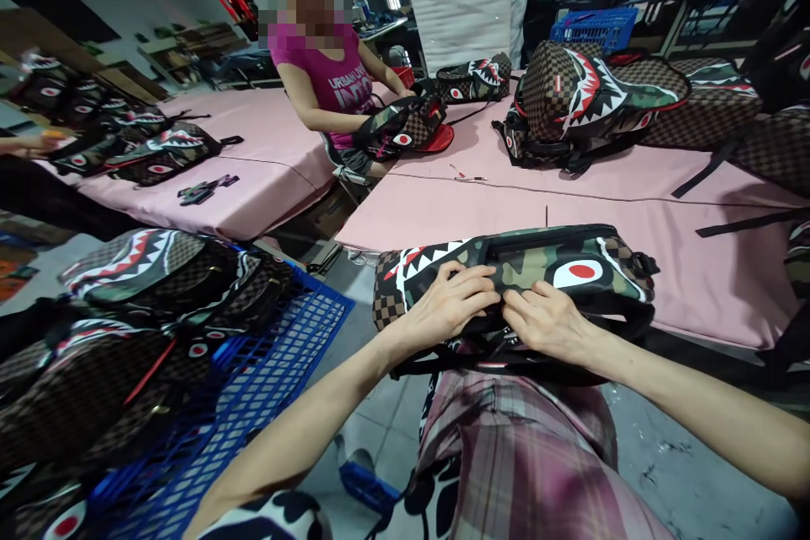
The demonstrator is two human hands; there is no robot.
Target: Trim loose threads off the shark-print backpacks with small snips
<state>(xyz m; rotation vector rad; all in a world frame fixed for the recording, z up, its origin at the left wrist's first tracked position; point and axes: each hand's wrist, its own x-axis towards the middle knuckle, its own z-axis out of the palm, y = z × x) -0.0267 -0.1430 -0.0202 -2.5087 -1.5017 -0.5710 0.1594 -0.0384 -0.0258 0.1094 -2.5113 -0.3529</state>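
A camouflage backpack (557,263) with a shark-mouth print and a red eye lies on its side at the near edge of the pink table (481,202), partly over my lap. My left hand (450,304) and my right hand (549,322) rest side by side on the backpack's near edge. The fingers of both are curled and pinch the fabric or a strap there. What sits between the fingertips is hidden.
Across the table a person in a pink shirt (335,76) handles another shark backpack (405,125). More backpacks (588,97) lie at the table's far right. A blue crate (266,354) at my left holds several checkered backpacks (152,287). A second pink table (253,160) carries more.
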